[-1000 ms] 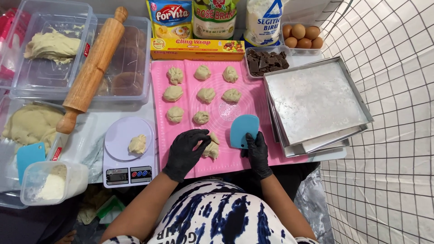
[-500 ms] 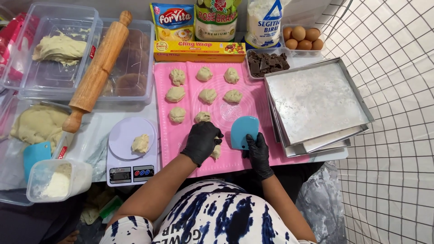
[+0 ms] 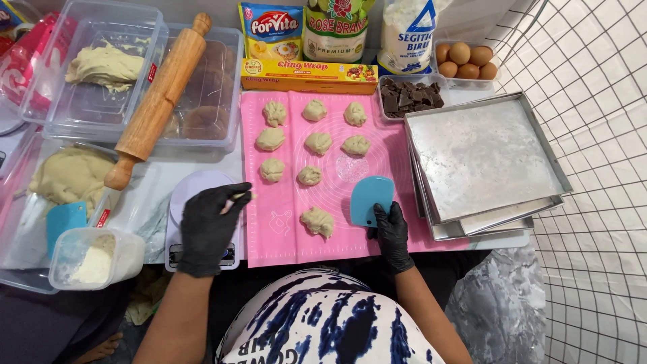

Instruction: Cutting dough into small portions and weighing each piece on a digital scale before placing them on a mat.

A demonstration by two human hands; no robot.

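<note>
step: weighing dough portions | left hand (image 3: 210,229) fingers pinched a dough bit over scale (image 3: 195,202), left of pink mat (image 3: 283,236) | right hand (image 3: 391,232) fingers clamped blue scraper (image 3: 371,200) on mat | next: likely careful trimming of the loose dough lump (image 3: 317,221)

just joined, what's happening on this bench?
A person in black gloves is portioning dough. The left hand is over the kitchen scale, pinching a bit of dough. The right hand holds a blue scraper on the pink mat. Nine dough pieces sit in rows, and a tenth lies nearer the person. The metal trays on the right are empty.
</note>
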